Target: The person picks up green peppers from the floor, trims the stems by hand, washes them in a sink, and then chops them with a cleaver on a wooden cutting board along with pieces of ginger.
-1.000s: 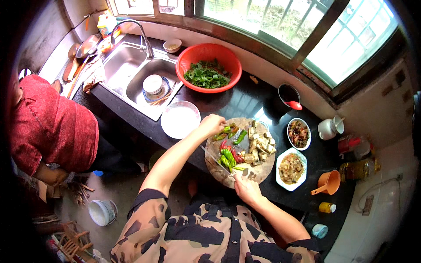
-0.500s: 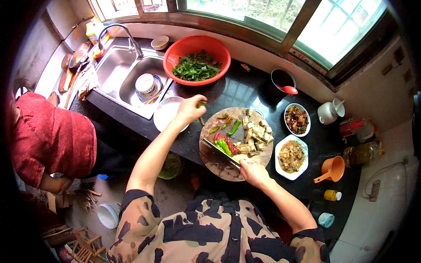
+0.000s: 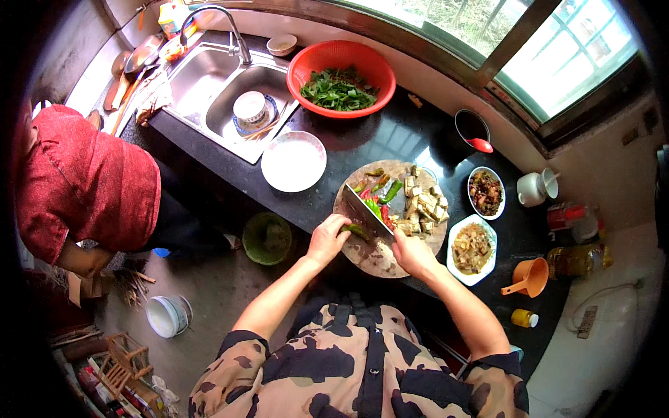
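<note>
My left hand [image 3: 327, 240] is closed on a dark green pepper [image 3: 357, 231], laid at the left near edge of the round cutting board [image 3: 380, 261]. In my right hand [image 3: 414, 253] is the handle of a cleaver [image 3: 368, 207], whose broad blade slants away to the left across the board. Just right of the blade lie cut red and bright green peppers [image 3: 375, 207]. A whole green pepper [image 3: 391, 191] and some brownish-green ones [image 3: 379, 182] rest farther back. Pale chunks with dark skin [image 3: 424, 209] are heaped on the board's right side.
A white plate [image 3: 294, 161] sits left of the board, before the sink [image 3: 202, 83]. Behind is a red colander [image 3: 300, 76] of greens. Two filled dishes, one oval [image 3: 486, 191] and one angular [image 3: 472, 249], stand at right beside an orange ladle [image 3: 529, 277]. At left, a person in red [image 3: 97, 181] bends down.
My left hand has brought the green pepper from above the plate's edge down onto the near part of the board. The cleaver has turned to a steeper slant beside the cut peppers. The view has shifted.
</note>
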`<state>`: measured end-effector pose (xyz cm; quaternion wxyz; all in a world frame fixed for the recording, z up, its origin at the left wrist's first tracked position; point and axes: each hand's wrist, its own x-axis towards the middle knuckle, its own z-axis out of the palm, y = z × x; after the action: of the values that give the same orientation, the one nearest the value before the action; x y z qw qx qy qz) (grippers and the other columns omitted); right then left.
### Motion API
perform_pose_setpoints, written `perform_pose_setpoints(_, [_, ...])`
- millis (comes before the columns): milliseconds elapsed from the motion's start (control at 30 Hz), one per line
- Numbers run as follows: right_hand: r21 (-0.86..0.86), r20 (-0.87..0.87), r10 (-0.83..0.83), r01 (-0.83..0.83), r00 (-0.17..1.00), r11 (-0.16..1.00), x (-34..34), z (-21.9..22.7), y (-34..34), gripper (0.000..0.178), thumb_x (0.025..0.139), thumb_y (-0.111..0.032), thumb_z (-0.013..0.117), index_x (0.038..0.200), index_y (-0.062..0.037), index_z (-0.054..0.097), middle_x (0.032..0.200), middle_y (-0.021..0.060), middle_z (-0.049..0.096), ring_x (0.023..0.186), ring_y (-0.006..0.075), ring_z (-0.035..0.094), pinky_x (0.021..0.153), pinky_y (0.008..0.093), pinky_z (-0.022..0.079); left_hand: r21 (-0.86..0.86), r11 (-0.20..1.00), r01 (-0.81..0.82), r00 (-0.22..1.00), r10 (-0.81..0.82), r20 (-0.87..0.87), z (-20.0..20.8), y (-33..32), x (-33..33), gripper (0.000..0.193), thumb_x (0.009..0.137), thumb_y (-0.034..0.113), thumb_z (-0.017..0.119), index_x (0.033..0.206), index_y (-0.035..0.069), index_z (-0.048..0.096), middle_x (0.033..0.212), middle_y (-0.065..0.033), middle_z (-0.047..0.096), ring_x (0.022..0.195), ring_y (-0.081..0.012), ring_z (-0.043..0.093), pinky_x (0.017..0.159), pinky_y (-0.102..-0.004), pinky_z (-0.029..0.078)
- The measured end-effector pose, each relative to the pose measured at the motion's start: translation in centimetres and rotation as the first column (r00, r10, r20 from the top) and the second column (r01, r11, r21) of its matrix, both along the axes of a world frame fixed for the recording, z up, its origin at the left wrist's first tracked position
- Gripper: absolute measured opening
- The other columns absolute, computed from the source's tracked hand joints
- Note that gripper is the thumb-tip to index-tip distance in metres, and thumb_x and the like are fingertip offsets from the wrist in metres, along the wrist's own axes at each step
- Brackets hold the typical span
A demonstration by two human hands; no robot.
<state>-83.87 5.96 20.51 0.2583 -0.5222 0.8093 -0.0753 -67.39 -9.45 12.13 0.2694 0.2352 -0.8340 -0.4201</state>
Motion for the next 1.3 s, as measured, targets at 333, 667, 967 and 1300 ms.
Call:
perform_pose_setpoints(333, [-0.003, -0.085, -0.047, 0.047, 0.995, 0.999, 3.6, 0.3, -0.5, 0.016, 0.085, -0.011, 0.043, 0.093, 0.0023, 0.042, 0.077, 0.0277, 0.057, 0.072, 0.0452, 0.058, 0.065, 0.0537, 0.046, -0.129, 0.988, -0.090, 0.989, 0.103, 0.101, -0.3, 1.2, -1.0, 0.021, 0.065, 0.006, 0.068, 0.085, 0.007, 0.063, 0.094, -0.0097, 0.055, 0.088, -0.0276, 0.056, 0.075, -0.0362, 0.048])
perform_pose_setpoints(667, [0.120, -0.013, -0.064, 0.066, 0.998, 0.991, 2.4, 0.7, -2.5, 0.019, 0.084, -0.014, 0.044, 0.094, 0.0013, 0.045, 0.075, 0.0263, 0.060, 0.074, 0.0415, 0.061, 0.067, 0.0504, 0.048, -0.128, 0.990, -0.062, 0.996, 0.071, 0.063, -0.4, 0.8, -1.0, 0.018, 0.066, 0.006, 0.066, 0.084, 0.008, 0.062, 0.087, -0.0095, 0.051, 0.082, -0.0287, 0.057, 0.069, -0.0377, 0.049])
perform_pose_setpoints(967, [-0.015, -0.157, -0.099, 0.098, 0.983, 0.995, 4.3, -3.7, 0.2, 0.019, 0.082, -0.017, 0.048, 0.094, -0.0022, 0.045, 0.067, 0.0196, 0.057, 0.054, 0.0400, 0.058, 0.048, 0.0508, 0.047, -0.138, 0.990, -0.012, 0.998, 0.021, 0.062, -0.6, 0.6, -1.3, 0.016, 0.067, 0.005, 0.061, 0.083, 0.007, 0.060, 0.086, -0.0109, 0.051, 0.083, -0.0305, 0.056, 0.069, -0.0388, 0.049])
perform_pose_setpoints(1300, [0.097, 0.147, -0.109, 0.096, 0.983, 0.991, 1.6, 1.1, -3.2, 0.020, 0.085, -0.016, 0.041, 0.095, 0.0019, 0.043, 0.077, 0.0271, 0.060, 0.069, 0.0446, 0.060, 0.059, 0.0525, 0.048, -0.178, 0.979, -0.104, 0.994, 0.105, -0.001, -0.8, 0.9, -2.0, 0.010, 0.069, 0.005, 0.062, 0.079, 0.006, 0.065, 0.082, -0.0118, 0.054, 0.077, -0.0305, 0.058, 0.065, -0.0389, 0.049])
